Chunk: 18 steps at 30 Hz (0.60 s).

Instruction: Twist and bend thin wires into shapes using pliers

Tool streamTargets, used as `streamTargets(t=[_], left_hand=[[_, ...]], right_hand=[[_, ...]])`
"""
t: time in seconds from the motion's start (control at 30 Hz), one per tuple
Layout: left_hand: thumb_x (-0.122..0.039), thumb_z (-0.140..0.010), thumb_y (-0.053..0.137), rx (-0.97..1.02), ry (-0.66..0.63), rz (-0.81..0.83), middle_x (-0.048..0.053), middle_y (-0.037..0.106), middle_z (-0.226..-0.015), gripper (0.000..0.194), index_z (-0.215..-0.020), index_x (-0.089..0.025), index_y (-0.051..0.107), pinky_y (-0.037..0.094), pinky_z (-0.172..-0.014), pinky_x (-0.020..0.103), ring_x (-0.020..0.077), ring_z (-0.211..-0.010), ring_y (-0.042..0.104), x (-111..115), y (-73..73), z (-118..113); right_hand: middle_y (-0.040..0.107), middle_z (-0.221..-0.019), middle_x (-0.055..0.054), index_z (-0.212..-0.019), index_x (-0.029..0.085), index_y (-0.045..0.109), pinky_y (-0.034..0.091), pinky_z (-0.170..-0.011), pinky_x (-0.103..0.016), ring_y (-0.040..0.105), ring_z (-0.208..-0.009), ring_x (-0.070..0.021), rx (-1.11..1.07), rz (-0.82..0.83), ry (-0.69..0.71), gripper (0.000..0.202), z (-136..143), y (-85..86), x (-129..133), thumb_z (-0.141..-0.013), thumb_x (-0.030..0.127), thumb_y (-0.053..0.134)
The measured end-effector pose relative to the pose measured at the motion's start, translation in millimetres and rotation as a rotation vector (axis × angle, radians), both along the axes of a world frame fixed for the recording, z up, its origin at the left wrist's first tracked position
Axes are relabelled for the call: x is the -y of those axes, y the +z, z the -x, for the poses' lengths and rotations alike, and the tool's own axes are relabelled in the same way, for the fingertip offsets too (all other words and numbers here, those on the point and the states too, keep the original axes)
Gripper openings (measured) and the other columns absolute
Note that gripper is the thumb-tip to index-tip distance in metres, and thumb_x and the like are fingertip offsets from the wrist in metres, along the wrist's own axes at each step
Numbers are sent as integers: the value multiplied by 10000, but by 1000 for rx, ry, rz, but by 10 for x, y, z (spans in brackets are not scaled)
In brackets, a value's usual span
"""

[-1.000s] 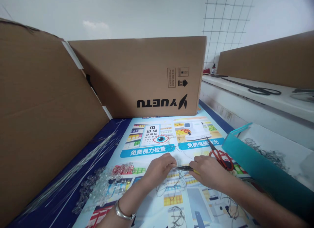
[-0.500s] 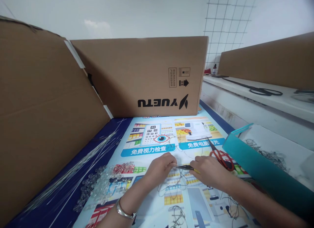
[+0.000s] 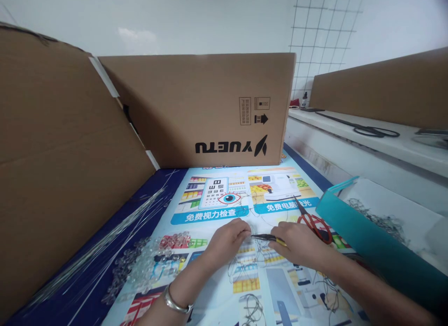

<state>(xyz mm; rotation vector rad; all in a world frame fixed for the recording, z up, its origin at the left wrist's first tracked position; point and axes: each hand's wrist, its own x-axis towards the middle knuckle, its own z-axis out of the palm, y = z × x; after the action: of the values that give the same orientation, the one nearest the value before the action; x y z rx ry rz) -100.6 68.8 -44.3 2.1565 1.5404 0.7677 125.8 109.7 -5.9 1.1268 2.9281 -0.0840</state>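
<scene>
My right hand [image 3: 292, 239] is closed round needle-nose pliers [image 3: 264, 237] with dark jaws and yellow handles. Their tips point left and reach the fingertips of my left hand [image 3: 233, 237]. Those fingers are pinched together on a thin wire [image 3: 252, 230], its end too small to make out. Fine wire loops [image 3: 241, 265] lie on the printed sheet just below the pliers. Beyond my right hand rest red-handled scissors [image 3: 315, 225], blades pointing away. Many clear beads [image 3: 150, 258] are heaped to the left of my left forearm.
Straight wires [image 3: 108, 242] lie along the blue left side. A teal box [image 3: 378, 242] with tangled wire stands at right. Wire coils [image 3: 254, 309] lie near the front. Cardboard panels [image 3: 196, 97] wall the back and left. Black scissors [image 3: 374, 131] rest on the white ledge [image 3: 413, 146].
The hands stay nearly in place, with the pliers' tips still at the left fingertips. The pliers lie slightly flatter, and the wire loops beneath have shifted a little.
</scene>
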Motion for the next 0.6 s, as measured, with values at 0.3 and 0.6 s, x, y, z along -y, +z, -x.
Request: streamTargets(t=[0.3, 0.6], left_hand=[[-226, -913, 377, -111, 5, -23, -2, 584, -844, 175, -851, -224, 540, 412, -675, 235, 157, -775, 555, 42, 37, -26], [-184, -889, 408, -259, -28, -76, -13, 596, -838, 159, -864, -238, 555, 354, -595, 234, 155, -727, 556, 48, 51, -77]], right_hand=[[585, -782, -52, -830, 205, 578, 287, -588, -294, 545, -736, -221, 71, -191, 76, 203, 25, 66, 97, -866, 374, 472], [560, -720, -65, -768, 171, 532, 231, -545, -303, 509, -680, -213, 189, -314, 190, 80, 63, 87, 150, -801, 106, 498]])
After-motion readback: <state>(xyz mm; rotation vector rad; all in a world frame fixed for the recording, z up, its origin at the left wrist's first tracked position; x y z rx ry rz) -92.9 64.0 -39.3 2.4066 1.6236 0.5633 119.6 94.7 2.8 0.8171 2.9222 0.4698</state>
